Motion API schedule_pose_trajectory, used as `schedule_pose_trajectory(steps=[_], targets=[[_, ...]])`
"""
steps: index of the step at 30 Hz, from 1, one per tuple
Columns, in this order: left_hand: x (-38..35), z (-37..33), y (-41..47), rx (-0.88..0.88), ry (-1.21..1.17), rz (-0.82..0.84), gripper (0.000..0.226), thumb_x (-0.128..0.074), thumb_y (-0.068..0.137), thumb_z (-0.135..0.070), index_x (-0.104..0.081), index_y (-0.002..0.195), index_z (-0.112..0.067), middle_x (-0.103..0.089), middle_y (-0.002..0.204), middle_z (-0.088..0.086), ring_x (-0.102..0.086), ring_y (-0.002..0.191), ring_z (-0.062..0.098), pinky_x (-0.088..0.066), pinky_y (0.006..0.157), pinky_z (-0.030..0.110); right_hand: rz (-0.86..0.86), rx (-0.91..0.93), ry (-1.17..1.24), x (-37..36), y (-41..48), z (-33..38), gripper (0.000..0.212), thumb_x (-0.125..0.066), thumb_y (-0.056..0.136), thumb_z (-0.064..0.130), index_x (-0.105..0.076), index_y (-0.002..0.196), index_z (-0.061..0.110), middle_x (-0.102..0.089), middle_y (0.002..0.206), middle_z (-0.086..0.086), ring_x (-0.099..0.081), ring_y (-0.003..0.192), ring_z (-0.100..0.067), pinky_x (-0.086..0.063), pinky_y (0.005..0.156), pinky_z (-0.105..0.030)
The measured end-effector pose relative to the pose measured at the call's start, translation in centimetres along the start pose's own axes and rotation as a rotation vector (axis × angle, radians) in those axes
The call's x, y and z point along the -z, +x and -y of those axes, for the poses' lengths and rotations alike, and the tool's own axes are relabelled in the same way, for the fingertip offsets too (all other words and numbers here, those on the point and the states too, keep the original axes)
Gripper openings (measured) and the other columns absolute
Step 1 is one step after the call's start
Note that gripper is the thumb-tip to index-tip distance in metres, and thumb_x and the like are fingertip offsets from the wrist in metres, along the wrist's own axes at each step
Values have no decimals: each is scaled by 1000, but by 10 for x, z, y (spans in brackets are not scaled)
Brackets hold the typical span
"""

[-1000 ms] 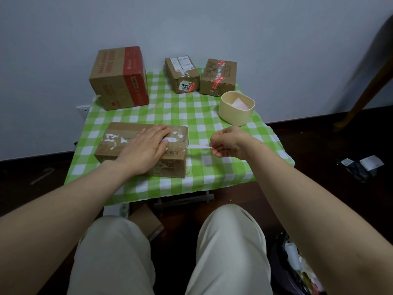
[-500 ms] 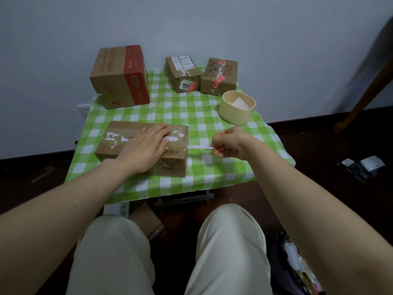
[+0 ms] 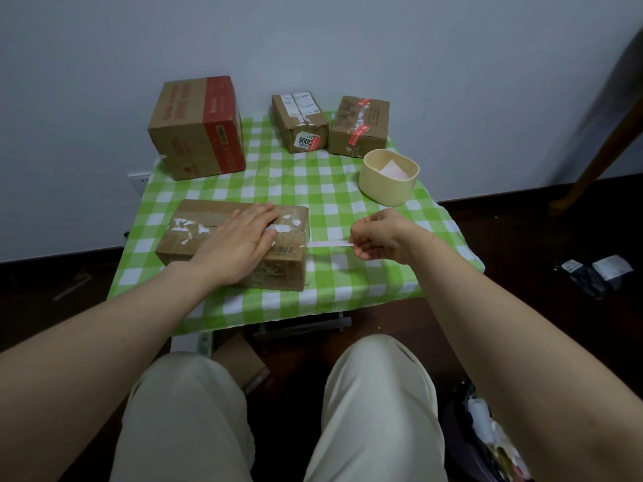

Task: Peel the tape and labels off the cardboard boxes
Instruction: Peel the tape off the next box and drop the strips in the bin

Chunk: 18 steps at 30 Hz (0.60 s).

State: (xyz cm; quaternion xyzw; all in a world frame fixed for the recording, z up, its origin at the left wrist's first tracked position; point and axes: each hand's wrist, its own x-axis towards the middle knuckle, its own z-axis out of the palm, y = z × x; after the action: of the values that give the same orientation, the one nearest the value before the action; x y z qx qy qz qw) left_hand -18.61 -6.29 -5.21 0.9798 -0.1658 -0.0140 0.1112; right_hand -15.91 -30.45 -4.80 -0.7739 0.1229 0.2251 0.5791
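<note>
Step in hand: pulling one tape strip [image 3: 328,244] off the near box [image 3: 278,273].

Judgement on method: my left hand [image 3: 240,245] lies flat on the lid, fingers straight, bearing down just short of the peel line so the box cannot slide. Pull low and even toward 3 o'clock, else the strip may tear.

Position: the box sits at 9 o'clock of my right hand [image 3: 382,238], apart from it. The strip bridges the gap, one end on the box's right edge, the other pinched between my right thumb and fingertips. Beige tub [image 3: 386,189] at 12 o'clock, probably for scraps.

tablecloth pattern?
Green-and-white check tablecloth, clear in the head view.
</note>
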Motion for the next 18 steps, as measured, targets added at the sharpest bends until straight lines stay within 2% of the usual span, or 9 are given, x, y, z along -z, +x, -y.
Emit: schedule_pose_trajectory(steps=[9,13,16,18], targets=[[1,-2,0,6,-1,7,50,-22,101,-37,-24,148,-20,-18,157,-2,-12,145,12,-5,118,32,-45,-4,42,10,-6,-3,11,-52,82,-4,-51,75,5,-52,61,-11,-51,44,-17,-48,43,-21],[3,-3,0,4,-11,7,50,-26,101,-37,-26,147,-19,-21,156,-2,-15,144,13,-7,118,34,-17,25,72,19,-15,3,13,-54,85,-2,-61,77,5,-54,62,-9,-53,48,-15,-50,44,-19],[10,-3,2,62,-226,-8,46,-44,97,-31,-40,141,-17,-30,152,-1,-27,139,15,-18,114,31,15,56,92,17,-24,16,9,-58,85,-1,-65,79,3,-57,65,-8,-54,49,-13,-50,43,-18],[17,-7,1,140,-432,-100,39,-59,91,-22,-54,129,-14,-41,145,1,-40,128,14,-28,103,23,40,85,105,15,-31,26,7,-60,85,1,-67,85,1,-60,68,-9,-57,52,-13,-51,45,-19]])
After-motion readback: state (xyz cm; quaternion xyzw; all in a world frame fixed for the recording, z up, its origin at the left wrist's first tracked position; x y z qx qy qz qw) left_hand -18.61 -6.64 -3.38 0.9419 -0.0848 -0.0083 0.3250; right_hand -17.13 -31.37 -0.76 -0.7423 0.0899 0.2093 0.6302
